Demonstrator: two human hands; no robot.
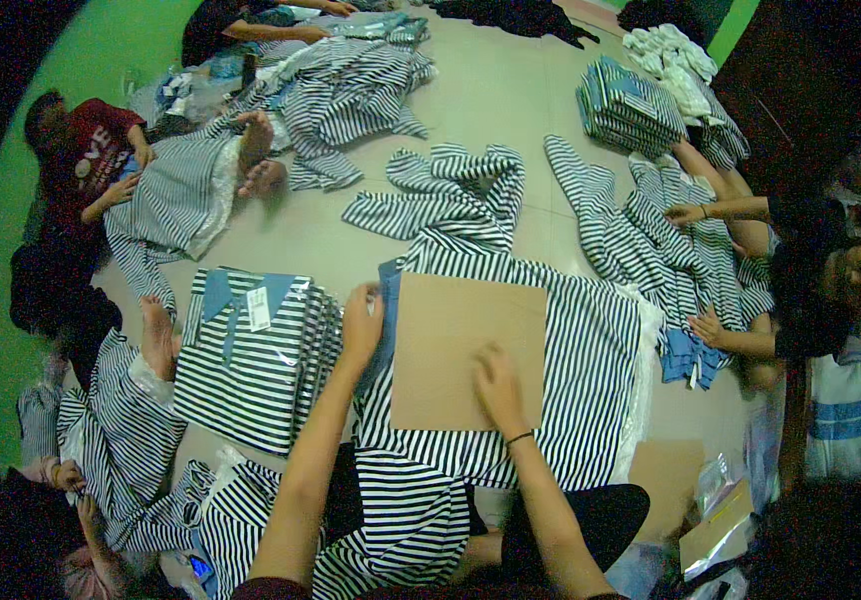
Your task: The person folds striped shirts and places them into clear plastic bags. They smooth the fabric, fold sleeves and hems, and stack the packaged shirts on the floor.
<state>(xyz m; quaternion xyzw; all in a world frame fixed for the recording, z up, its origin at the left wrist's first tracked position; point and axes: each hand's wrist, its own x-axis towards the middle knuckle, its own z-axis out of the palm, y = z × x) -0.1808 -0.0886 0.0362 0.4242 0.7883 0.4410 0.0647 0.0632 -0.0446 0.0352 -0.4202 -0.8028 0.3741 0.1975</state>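
A square of brown cardboard (pixel 441 345) lies on a black-and-white striped garment (pixel 591 360) spread on the floor before me. My right hand (pixel 499 392) rests on the cardboard's lower right part, fingers apart and holding nothing. Beside the cardboard's left edge, my left hand (pixel 362 325) touches the garment's blue collar (pixel 388 290); its fingers look stretched out. One striped sleeve (pixel 491 190) lies beyond the cardboard, and more striped cloth (pixel 401 510) covers my lap. To the left stands a stack of folded striped garments (pixel 241 370) in clear bags, with a white tag on top.
Co-workers sit around, handling striped garments: one at the left (pixel 101 170), another at the right (pixel 811 260). A second folded stack (pixel 626 105) stands at the far right. Heaped garments (pixel 351 100) lie far left. Cardboard (pixel 666 485) and clear bags lie at the lower right.
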